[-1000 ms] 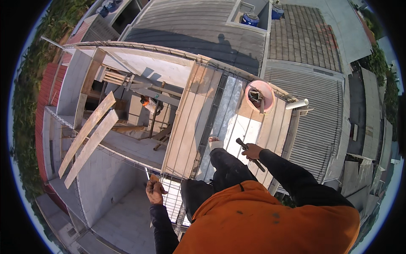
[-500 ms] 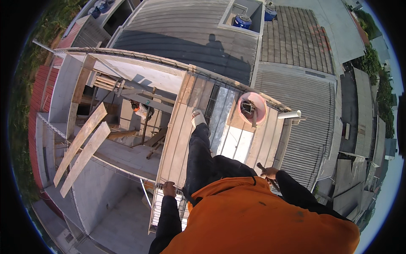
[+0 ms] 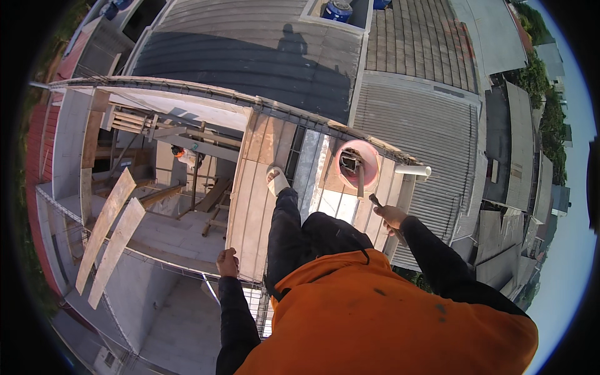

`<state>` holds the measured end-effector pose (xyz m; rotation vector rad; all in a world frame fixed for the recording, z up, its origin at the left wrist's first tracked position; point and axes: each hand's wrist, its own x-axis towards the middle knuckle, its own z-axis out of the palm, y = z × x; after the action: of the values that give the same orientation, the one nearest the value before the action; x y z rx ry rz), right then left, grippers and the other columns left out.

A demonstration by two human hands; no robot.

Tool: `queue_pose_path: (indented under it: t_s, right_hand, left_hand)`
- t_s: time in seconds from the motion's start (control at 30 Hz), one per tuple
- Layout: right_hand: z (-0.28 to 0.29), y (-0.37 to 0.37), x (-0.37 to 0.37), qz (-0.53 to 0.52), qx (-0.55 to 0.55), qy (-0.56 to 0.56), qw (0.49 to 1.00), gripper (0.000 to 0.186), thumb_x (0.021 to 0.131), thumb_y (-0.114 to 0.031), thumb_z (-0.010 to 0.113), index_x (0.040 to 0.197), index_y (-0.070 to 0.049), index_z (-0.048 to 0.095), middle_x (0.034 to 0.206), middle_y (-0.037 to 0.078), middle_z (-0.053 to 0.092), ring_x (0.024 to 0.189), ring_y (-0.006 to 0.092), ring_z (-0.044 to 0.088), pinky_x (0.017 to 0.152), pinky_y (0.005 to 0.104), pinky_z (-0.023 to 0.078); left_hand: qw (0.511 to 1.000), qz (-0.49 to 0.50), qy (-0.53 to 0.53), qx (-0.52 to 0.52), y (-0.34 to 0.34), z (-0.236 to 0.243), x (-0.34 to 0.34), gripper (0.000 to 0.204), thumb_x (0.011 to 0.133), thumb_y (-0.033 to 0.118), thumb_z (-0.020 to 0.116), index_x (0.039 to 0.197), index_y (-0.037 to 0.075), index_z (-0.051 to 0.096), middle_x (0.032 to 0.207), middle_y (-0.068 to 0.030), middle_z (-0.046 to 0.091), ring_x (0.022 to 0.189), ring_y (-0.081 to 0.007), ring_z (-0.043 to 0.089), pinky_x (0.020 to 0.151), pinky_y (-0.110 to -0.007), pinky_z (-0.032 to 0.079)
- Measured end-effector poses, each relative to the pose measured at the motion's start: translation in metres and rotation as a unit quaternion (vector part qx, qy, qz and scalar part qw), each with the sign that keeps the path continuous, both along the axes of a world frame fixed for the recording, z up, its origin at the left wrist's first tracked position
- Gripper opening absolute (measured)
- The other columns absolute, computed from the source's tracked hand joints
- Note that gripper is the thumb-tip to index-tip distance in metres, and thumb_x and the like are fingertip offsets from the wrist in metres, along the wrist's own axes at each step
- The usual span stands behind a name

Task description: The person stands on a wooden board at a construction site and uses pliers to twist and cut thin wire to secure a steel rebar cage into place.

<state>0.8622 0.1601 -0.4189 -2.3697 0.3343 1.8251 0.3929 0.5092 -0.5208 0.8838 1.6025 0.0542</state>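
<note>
the hands sit on either side of the body. the right hand [image 3: 392,216] is clamped around the handle of a dark hammer [image 3: 382,211], whose head pokes out above the fist near the far edge of the planks. the left hand [image 3: 227,262] is curled into a loose fist with nothing visible in it, hanging just beside the near left corner of the plank deck [image 3: 250,206].

just beyond the hammer, a pink bucket [image 3: 357,164] stands on the boards, with a dark tool head and a wooden handle resting inside and leaning over its rim; what else it holds is too small to make out. farther off, a blue barrel [image 3: 338,10] stands on a distant roof.

the person's orange shirt [image 3: 381,319] fills the lower frame and hides the near boards. one leg stretches forward, its pale sandal [image 3: 276,181] flat on the planks; the other foot is hidden.

the deck is narrow: its left side drops to a concrete floor well below, where two loose planks [image 3: 109,234] lie tilted, and its right side ends above a corrugated metal roof [image 3: 431,131]. a white pipe [image 3: 412,170] juts out just beside the bucket.
</note>
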Motion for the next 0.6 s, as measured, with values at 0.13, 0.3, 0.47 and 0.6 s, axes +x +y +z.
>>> queue_pose_path:
  t_s: [0.13,0.3,0.47,0.6]
  right_hand:
    - [-0.009,0.02,0.007,-0.028,0.028,-0.009,0.999,0.063,0.099,-0.063,0.056,0.124,-0.006,0.057,0.084,0.008,0.057,0.067,0.0198,0.058,0.063,0.0405,0.058]
    - [-0.043,0.009,-0.004,-0.024,0.038,-0.005,0.999,0.057,0.096,-0.055,0.064,0.089,0.001,0.064,0.065,0.01,0.059,0.056,0.0237,0.063,0.054,0.0421,0.058]
    - [-0.131,-0.024,0.006,0.091,0.139,0.002,0.986,0.051,0.093,-0.045,0.068,0.086,0.005,0.066,0.069,0.014,0.066,0.055,0.0269,0.067,0.054,0.0434,0.06]
    - [-0.14,0.041,0.02,0.076,0.083,0.052,0.992,0.046,0.091,-0.041,0.07,0.089,0.006,0.066,0.073,0.016,0.067,0.061,0.0267,0.069,0.052,0.0432,0.061]
  left_hand:
    - [0.999,-0.032,0.002,0.028,0.025,0.01,0.011,0.021,0.09,0.024,0.072,0.082,0.005,0.065,0.053,-0.0003,0.052,0.042,-0.0081,0.045,0.04,-0.026,0.029]
    - [0.995,-0.095,0.0,0.024,0.036,0.024,0.023,0.026,0.091,0.025,0.073,0.077,0.003,0.066,0.057,-0.0012,0.055,0.046,-0.0082,0.048,0.044,-0.026,0.034]
    - [0.982,-0.189,0.013,-0.015,0.023,0.025,0.053,0.031,0.092,0.028,0.072,0.078,0.001,0.068,0.062,-0.0026,0.06,0.052,-0.0099,0.054,0.05,-0.028,0.044]
    - [0.977,-0.202,0.057,-0.034,0.033,0.037,0.064,0.032,0.093,0.029,0.069,0.078,0.0,0.068,0.068,-0.005,0.065,0.054,-0.0111,0.057,0.054,-0.029,0.046]
